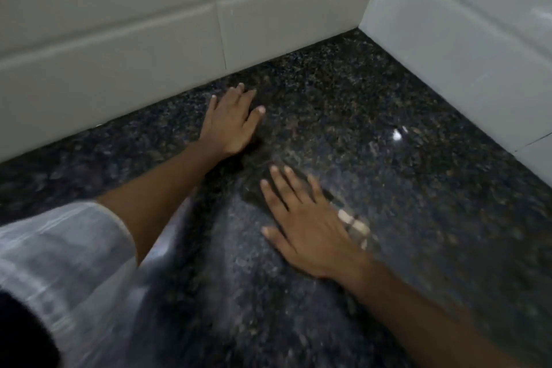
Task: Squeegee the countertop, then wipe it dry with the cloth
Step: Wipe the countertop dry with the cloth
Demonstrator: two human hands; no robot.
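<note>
Grip: left hand flat, released, on dark speckled bench near tiled wall; right hand flat, released, farther from wall, blurred.

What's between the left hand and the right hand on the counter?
Only bare dark speckled countertop, shown in the head view. The left hand and right hand both lie flat and empty; no squeegee or cloth is visible.

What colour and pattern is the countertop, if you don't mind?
Dark, near-black stone with brown and grey speckles, glossy; the countertop shows in the head view.
</note>
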